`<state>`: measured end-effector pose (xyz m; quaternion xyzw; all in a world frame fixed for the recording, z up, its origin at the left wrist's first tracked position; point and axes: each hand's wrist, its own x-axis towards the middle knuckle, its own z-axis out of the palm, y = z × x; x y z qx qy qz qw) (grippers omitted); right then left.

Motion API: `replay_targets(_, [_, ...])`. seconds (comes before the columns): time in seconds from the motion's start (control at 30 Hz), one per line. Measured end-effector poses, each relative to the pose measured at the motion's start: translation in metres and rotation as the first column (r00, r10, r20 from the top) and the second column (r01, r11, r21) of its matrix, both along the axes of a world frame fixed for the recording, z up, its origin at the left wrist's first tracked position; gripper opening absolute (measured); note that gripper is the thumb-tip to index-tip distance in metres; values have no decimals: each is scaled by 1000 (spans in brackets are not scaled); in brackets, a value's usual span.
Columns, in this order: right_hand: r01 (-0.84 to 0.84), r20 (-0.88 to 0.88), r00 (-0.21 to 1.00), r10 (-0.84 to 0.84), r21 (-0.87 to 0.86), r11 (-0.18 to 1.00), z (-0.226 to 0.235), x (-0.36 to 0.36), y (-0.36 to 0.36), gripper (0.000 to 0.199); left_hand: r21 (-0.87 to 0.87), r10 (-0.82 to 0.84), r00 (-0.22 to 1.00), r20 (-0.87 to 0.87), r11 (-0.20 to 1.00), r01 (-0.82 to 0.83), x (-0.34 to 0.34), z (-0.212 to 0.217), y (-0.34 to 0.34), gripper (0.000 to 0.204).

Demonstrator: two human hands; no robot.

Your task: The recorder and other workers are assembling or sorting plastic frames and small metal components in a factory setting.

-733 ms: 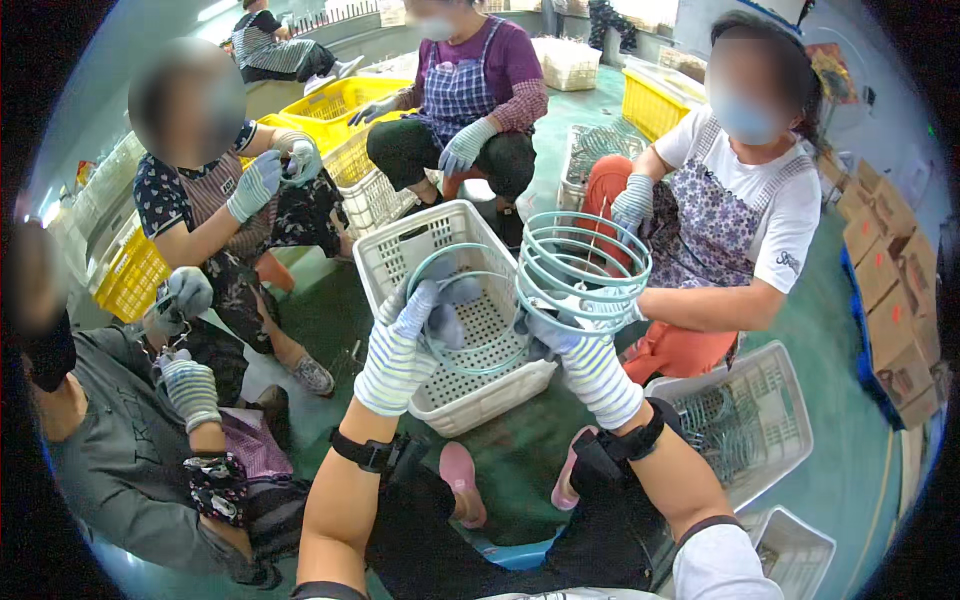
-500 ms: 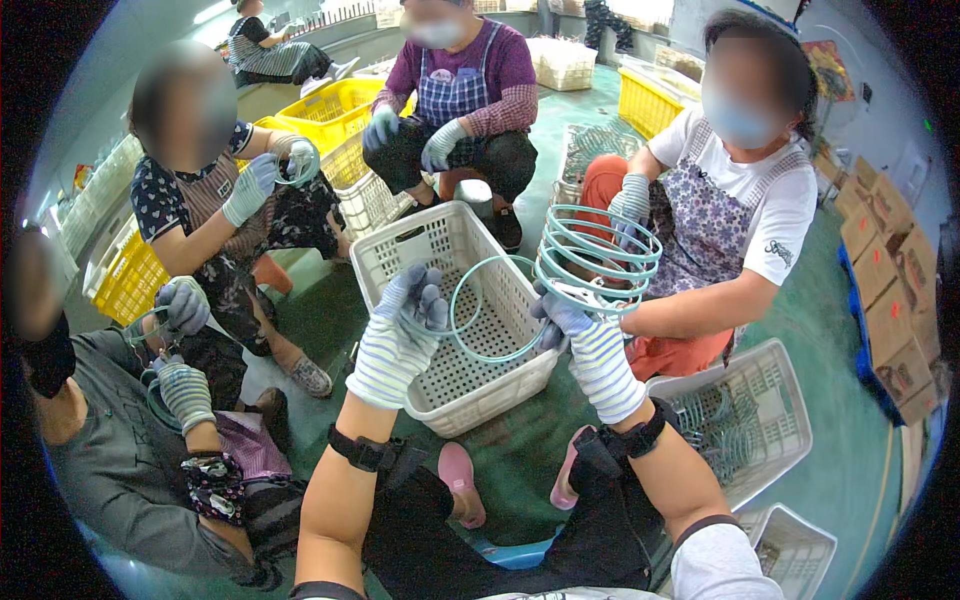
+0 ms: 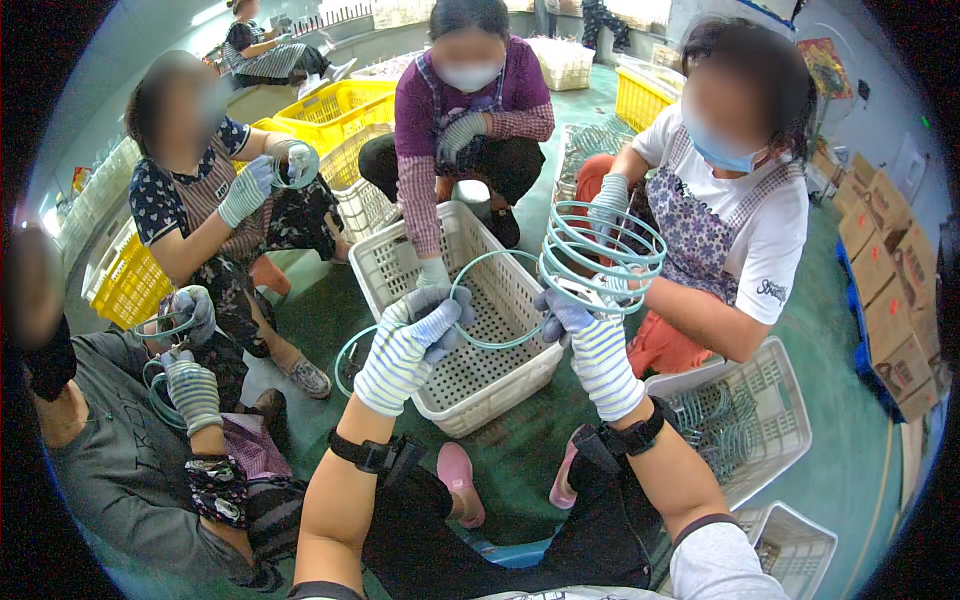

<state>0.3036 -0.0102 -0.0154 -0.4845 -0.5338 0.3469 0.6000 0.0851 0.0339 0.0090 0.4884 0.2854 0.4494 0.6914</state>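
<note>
My left hand (image 3: pixel 418 342), in a striped, grey-fingered glove, is closed on a pale teal wire ring (image 3: pixel 497 345) above the basket. A second wire loop (image 3: pixel 345 362) hangs out on the left side of that hand. My right hand (image 3: pixel 588 335), gloved alike, grips the other side of the ring with its fingertips. From it rises a springy stack of teal wire loops (image 3: pixel 600 245), which partly hides the co-worker's hands behind. Below stands a white perforated basket (image 3: pixel 480 408); no wire shows on the visible part of its floor.
Across from me, a co-worker's gloved hand (image 3: pixel 432 272) reaches into the basket. Co-workers at the left hold similar wire rings (image 3: pixel 295 168). A white crate (image 3: pixel 790 400) of wire rings stands at right, near stacked cartons (image 3: pixel 890 300). Yellow crates (image 3: pixel 345 105) stand behind.
My left hand has shifted slightly right and closed on the ring, and a loop now sticks out on its left. The co-worker opposite has leaned in, one hand lowered into the basket.
</note>
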Motion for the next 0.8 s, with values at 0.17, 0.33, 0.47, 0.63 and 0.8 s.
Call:
replay_targets(0.17, [-114, 337, 939, 62, 139, 984, -21, 15, 9, 34, 207, 293, 956, 18, 934, -291, -18, 15, 11, 21])
replay_targets(0.33, [-154, 458, 882, 113, 53, 987, -9, -1, 2, 37, 416, 406, 904, -135, 851, -320, -37, 14, 13, 20])
replay_targets(0.47, [-80, 665, 747, -3, 93, 992, -19, -8, 5, 31, 587, 389, 909, -150, 775, -234, -41, 5, 13, 19])
replay_targets(0.63, [-53, 729, 684, -20, 76, 996, -27, -15, 2, 31, 612, 330, 903, -277, 785, -99, -44, 2, 4, 21])
replay_targets(0.8, [-41, 694, 716, -74, 148, 988, -48, -20, 5, 36, 627, 326, 905, -271, 774, -91, -52, -11, 4, 21])
